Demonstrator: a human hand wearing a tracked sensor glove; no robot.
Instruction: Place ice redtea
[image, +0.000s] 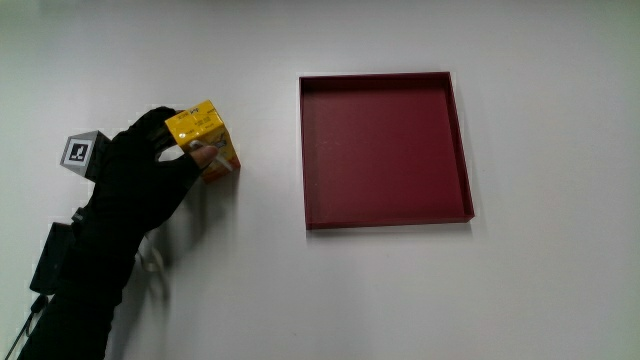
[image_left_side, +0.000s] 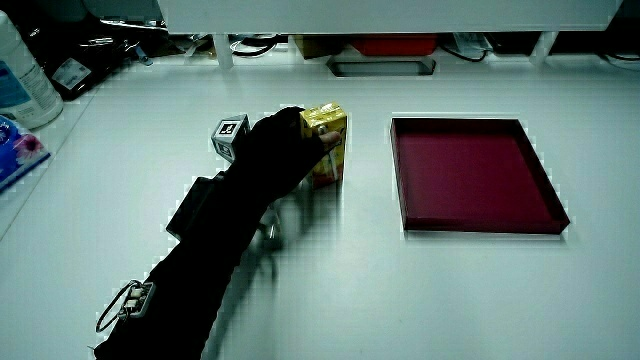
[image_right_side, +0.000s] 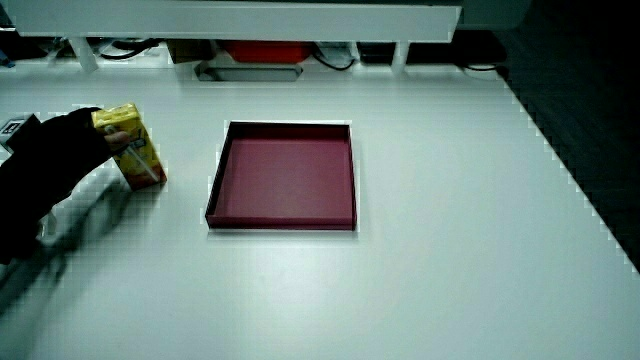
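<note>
— Where is the ice redtea carton (image: 205, 139) just now?

— On the white table (image: 500, 290), standing beside the red tray (image: 458, 120) but apart from it, with bare table between the two. In both side views it stands upright or nearly so (image_left_side: 326, 143), its base on the table (image_right_side: 137, 147).

— And the hand (image: 140, 175)?

— At the carton, on the side away from the tray. Its fingers (image: 160, 125) are wrapped round the yellow box near the top, holding it; a bare fingertip shows against the carton's face. The patterned cube (image: 80, 151) sits on the back of the glove, and the forearm runs back toward the person's edge of the table.

— Anything in the tray?

— Only its dark red floor shows, with low walls all round.
</note>
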